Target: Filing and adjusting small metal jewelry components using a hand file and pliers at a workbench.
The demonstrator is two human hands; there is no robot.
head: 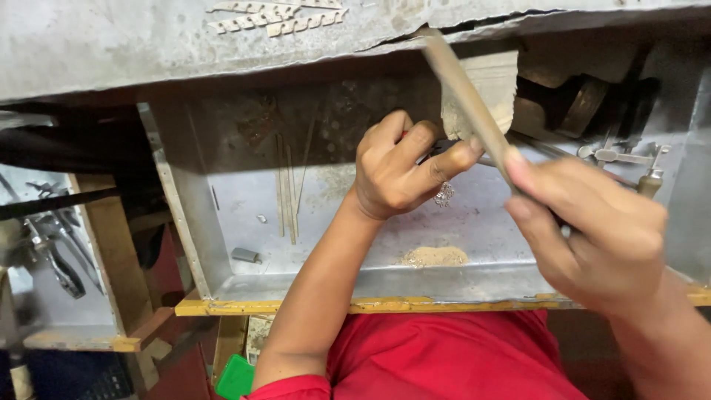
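Filing silver piece (444,194), left hand (396,174), right hand (592,230), file (466,100)

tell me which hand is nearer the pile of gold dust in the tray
Left. The left hand is above the dust pile, a little to its left; the right hand, gripping the file, is farther off to the pile's right.

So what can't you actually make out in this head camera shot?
- Small silver ornament under the left hand: too small to identify; fingers cover its top.
- File: its lower end is hidden inside the right hand, which is blurred.
- Pliers at left: dim, partly cut off.
- Dark tools behind the wooden peg: shadowed.
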